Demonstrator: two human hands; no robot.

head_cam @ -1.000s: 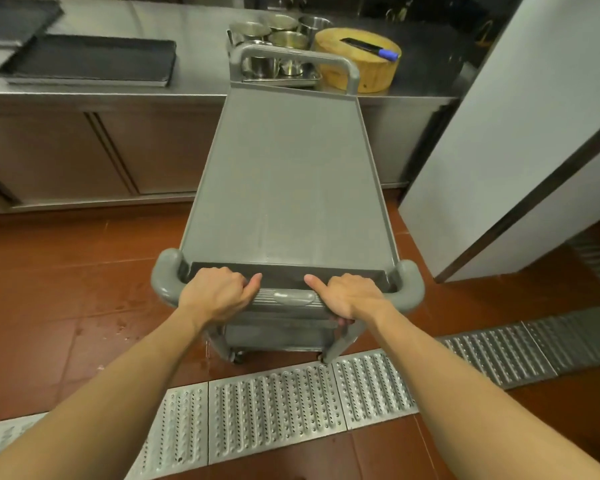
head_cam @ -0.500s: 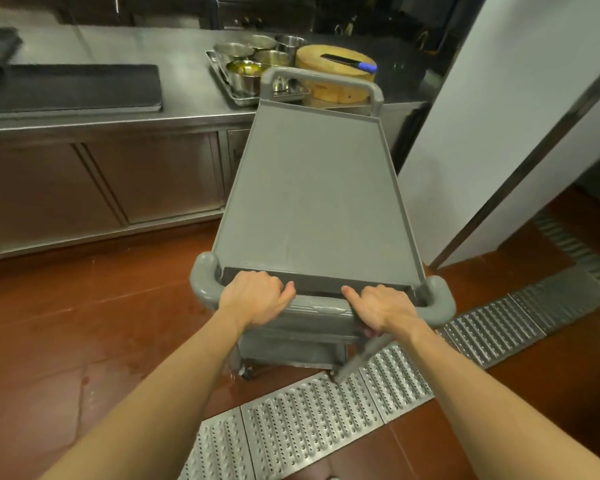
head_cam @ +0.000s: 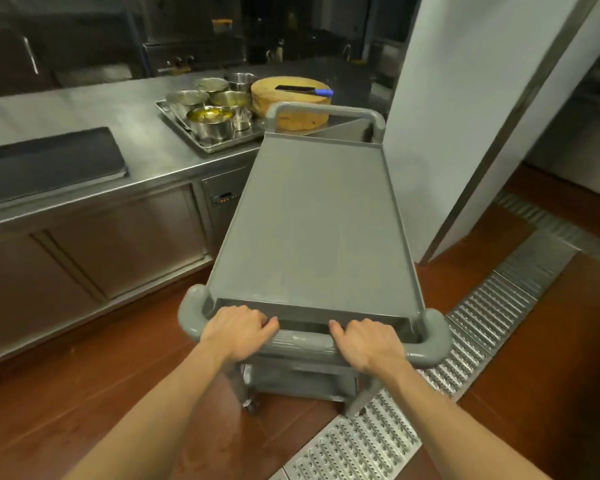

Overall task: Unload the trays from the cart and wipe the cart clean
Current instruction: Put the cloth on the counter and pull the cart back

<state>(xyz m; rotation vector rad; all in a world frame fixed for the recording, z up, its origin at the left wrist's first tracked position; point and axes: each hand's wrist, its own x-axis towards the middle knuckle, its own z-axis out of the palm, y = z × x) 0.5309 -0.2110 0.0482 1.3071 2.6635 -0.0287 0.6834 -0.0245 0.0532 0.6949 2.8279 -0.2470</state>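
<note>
You have both hands wrapped over the near handle (head_cam: 303, 342) of the grey cart (head_cam: 314, 230): your left hand (head_cam: 238, 332) closed around the bar towards its left end, your right hand (head_cam: 368, 344) closed around it towards the right, thumbs pointing inward, a grip set wide enough to steer. The cart's top shelf lies bare, with no trays on it (the lower shelf is mostly hidden beneath, so you cannot tell what it carries). A dark tray (head_cam: 49, 164) rests on the steel counter (head_cam: 125, 112) to the far left, well apart from the cart, which suggests the unloading is done. The cart's far end sits just beside the counter's corner, near the round chopping block (head_cam: 290, 102) and the pan of steel bowls (head_cam: 210, 114). Its near right leg stands by the floor drain grate (head_cam: 465, 344); mind the wheels there. No cloth is in sight.
</note>
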